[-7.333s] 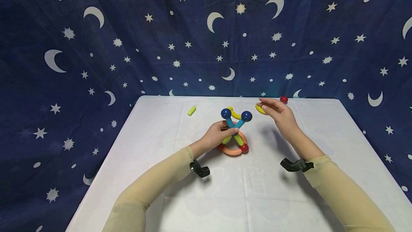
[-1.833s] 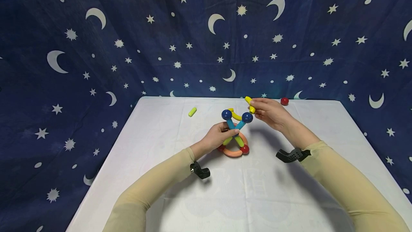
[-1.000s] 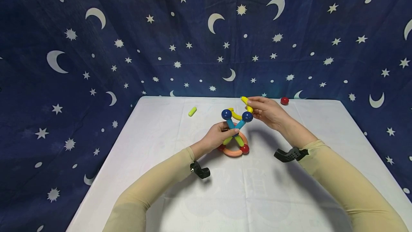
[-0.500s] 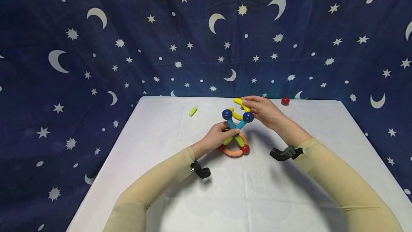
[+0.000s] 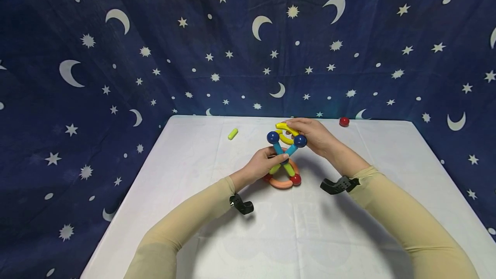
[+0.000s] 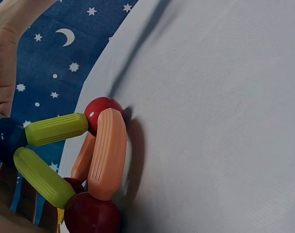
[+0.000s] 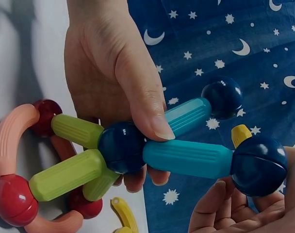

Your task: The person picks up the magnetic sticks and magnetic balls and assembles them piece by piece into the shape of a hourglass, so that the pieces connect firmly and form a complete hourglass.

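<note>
My left hand (image 5: 260, 163) grips a magnetic ball-and-rod figure by its middle, thumb against the dark blue centre ball (image 7: 121, 147). Light green rods (image 7: 67, 175) run down to red balls (image 7: 14, 200) joined by curved orange rods (image 6: 107, 154). Two turquoise rods (image 7: 188, 158) spread upward, each tipped with a dark blue ball (image 5: 273, 137). My right hand (image 5: 314, 137) pinches a curved yellow rod (image 5: 286, 128) above the figure. The rod's right end meets the right upper ball (image 5: 300, 141); its other end points left, above and behind the left ball.
A second curved yellow rod (image 7: 124, 213) lies on the white-covered table (image 5: 248, 244) behind the figure. Further back are a loose light green rod (image 5: 233, 134) on the left and a red ball (image 5: 344, 122) on the right. A star-and-moon cloth (image 5: 232, 33) hangs behind.
My right hand has carried the yellow rod left from the table's right side to the right upper blue ball, and the rod has swung toward level. My left hand keeps its grip.
</note>
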A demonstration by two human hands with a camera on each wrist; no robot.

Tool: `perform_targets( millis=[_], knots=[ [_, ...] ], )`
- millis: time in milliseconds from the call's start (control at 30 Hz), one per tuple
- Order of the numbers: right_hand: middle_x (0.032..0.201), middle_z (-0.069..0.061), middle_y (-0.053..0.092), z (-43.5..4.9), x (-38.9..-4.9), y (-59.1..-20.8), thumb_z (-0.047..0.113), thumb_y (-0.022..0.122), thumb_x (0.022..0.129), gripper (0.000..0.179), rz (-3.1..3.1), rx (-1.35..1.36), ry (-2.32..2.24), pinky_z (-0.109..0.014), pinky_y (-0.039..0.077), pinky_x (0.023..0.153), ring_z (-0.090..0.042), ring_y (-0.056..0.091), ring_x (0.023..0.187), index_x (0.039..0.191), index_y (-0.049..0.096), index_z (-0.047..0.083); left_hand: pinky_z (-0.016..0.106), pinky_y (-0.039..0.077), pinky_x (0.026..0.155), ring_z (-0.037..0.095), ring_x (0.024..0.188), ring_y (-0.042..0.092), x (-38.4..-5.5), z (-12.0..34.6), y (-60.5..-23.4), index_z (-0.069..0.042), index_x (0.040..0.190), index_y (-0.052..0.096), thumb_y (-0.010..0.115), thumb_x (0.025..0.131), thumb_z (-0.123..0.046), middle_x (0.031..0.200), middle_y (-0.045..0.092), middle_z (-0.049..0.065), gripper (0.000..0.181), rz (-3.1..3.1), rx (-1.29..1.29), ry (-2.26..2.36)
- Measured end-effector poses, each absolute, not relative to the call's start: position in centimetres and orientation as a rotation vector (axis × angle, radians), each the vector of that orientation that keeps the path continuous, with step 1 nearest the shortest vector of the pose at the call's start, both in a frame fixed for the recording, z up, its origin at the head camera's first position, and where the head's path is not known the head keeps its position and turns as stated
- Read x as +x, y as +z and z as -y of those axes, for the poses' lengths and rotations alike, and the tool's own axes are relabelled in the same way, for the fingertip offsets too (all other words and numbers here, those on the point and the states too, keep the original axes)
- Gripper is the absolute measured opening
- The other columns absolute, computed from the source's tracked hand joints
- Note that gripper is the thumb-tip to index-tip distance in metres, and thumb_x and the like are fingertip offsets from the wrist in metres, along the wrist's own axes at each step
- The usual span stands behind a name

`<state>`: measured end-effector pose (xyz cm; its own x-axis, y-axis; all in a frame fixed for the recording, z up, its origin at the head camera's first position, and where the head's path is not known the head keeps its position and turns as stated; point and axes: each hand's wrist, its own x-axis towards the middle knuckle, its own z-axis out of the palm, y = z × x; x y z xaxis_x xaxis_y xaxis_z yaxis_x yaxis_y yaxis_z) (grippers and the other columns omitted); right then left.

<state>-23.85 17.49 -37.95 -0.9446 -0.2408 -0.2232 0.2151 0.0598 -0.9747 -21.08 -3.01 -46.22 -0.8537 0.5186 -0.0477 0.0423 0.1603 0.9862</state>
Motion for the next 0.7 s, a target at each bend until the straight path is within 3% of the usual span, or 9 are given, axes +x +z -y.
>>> perform_targets(
  millis=[267, 467, 700],
  knots=[
    [0.140, -0.019, 0.050, -17.40, -23.88, -38.09, 0.029, 0.061, 0.105, 0.052, -2.029, -0.051, -1.942, -0.032, 0.048, 0.104, -0.030, 0.053, 0.123, 0.141, 0.053, -0.007, 0.031, 0.044, 0.085, 0.013, 0.101, 0.057, -21.24, 3.00, -46.40, -0.010, 0.117, 0.074, 0.064, 0.102, -0.038, 0.110, 0.072, 0.000, 0.034, -2.058, 0.500, 1.734],
    [0.134, -0.019, 0.056, -17.12, -23.84, -38.12, 0.028, 0.062, 0.104, 0.047, -2.023, -0.040, -1.944, -0.038, 0.046, 0.107, -0.037, 0.052, 0.128, 0.137, 0.058, -0.005, 0.030, 0.045, 0.087, 0.012, 0.101, 0.059, -21.20, 2.97, -46.30, -0.008, 0.121, 0.072, 0.063, 0.103, -0.038, 0.110, 0.073, 0.001, 0.037, -2.045, 0.474, 1.738],
    [0.131, -0.018, 0.058, -17.08, -23.96, -38.16, 0.029, 0.062, 0.103, 0.045, -2.054, -0.029, -1.911, -0.033, 0.051, 0.100, -0.032, 0.057, 0.120, 0.135, 0.061, -0.003, 0.031, 0.045, 0.089, 0.012, 0.103, 0.059, -21.31, 2.94, -46.40, -0.008, 0.122, 0.072, 0.062, 0.103, -0.039, 0.112, 0.072, 0.001, 0.037, -2.041, 0.453, 1.740]
  ],
)
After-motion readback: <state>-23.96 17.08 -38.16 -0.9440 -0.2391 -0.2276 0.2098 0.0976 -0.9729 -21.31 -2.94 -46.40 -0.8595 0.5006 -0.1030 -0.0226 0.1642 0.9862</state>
